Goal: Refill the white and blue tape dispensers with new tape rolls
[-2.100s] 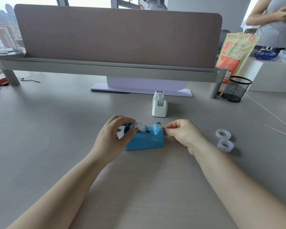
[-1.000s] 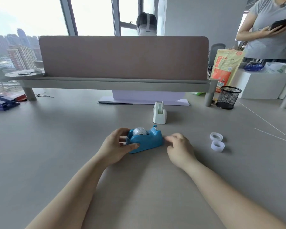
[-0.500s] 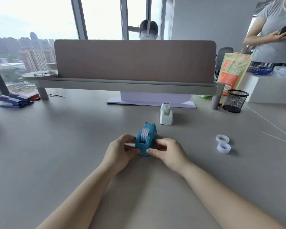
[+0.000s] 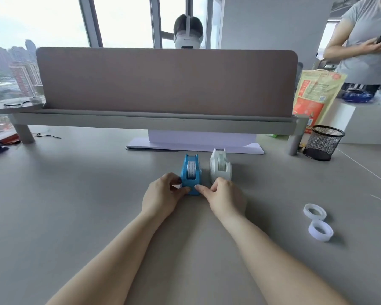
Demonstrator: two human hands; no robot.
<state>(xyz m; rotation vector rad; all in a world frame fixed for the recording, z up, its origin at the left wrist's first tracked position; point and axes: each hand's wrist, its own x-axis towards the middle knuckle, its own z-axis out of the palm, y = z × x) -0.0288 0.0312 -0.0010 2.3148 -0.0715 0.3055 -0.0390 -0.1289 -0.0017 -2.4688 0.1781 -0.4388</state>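
Head view. The blue dispenser (image 4: 190, 172) is shown standing end-on on the desk (image 4: 75, 205), just beside the white dispenser (image 4: 220, 168) and apart from it by a narrow gap; a roll is seen seated in each. The near end of the blue dispenser is pinched from both sides, by the curled fingers and thumb of the left hand (image 4: 163, 194) and by the thumb and forefinger of the right hand (image 4: 224, 197). The body is judged to be rigid plastic with a weighted base (stiff, smooth-sided, likely to slide on the desk), so its low side walls are the best place to take hold of it, away from the cutter. Two loose tape rolls (image 4: 314, 210) lie well apart to the right; they are judged light and easily dented. The dispenser's near wall is hidden by the fingers, a small white patch under the left fingers cannot be identified, and whether the tape end has been drawn to the cutter cannot be told.
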